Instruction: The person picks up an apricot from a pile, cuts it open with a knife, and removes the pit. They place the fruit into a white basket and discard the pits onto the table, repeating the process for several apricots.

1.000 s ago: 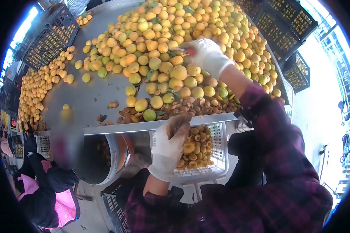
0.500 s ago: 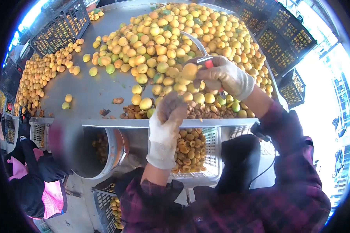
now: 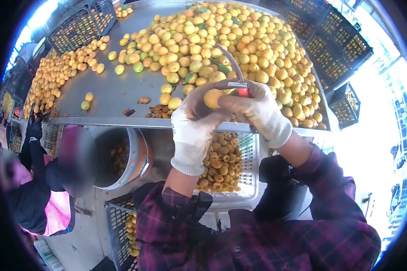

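Fruit and blade being brought together at close quarters, both hands engaged.
I am curling the gloved left hand (image 3: 190,135) around a yellow-orange fruit (image 3: 211,98) above the surface's (image 3: 106,92) near edge; my right hand (image 3: 269,118) is gripping a red-handled curved knife (image 3: 232,61), its fingers closed, its thumb side beside the fruit. In my judgement, I am positioning fruit and tool, and the work is calling for a steady grip with fingers clear of the edge; blade contact I cannot tell. Below, a white basket (image 3: 248,174) is holding opened fruit pieces (image 3: 219,167); left of it, a tilted bucket (image 3: 132,158) is containing brownish pieces (image 3: 119,157). A dark crate (image 3: 117,235) is holding more fruit lower down.
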`<state>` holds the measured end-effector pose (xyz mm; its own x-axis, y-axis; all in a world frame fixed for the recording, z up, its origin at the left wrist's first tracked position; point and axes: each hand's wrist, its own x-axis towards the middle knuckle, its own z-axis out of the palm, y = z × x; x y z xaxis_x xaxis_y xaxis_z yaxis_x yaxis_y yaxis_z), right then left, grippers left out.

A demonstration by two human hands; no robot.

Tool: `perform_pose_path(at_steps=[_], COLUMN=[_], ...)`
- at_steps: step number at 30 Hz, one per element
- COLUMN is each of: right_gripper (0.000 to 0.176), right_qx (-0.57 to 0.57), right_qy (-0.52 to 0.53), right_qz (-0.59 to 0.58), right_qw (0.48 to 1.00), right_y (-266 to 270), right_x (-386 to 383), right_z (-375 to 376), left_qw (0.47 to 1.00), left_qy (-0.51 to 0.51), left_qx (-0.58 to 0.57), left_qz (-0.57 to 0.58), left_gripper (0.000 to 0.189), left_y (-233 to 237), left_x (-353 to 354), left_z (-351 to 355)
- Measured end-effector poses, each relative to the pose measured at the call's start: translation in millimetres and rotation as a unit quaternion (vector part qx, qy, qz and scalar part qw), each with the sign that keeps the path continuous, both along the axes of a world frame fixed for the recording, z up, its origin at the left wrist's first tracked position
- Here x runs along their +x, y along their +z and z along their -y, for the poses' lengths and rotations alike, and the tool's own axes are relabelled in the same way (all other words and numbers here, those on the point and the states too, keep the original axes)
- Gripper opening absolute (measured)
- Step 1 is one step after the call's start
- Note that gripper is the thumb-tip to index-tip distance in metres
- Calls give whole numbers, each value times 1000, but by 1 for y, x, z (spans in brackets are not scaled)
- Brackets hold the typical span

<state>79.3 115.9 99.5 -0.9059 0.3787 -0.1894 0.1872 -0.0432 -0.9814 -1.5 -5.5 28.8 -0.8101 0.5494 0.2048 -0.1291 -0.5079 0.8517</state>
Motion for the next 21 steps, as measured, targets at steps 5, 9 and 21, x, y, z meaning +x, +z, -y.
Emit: perform_pose_path(at_steps=[5,9,21], right_gripper=[33,40,43], right_qx=[68,229,400], right_qy=[35,58,155], right_qz=[2,-75,-45], right_qw=[997,969,902], right_y=[-19,-43,-54], right_x=[-16,-14,2], right_z=[-16,-28,-41], left_qw=[997,995,952], left_qy=[-6,28,70], left_qx=[5,-95,-248], left_qz=[80,0,-167], left_gripper=[57,56,77], left_y=[1,-8,-4], left_x=[-15,-26,-30], left_z=[13,20,28])
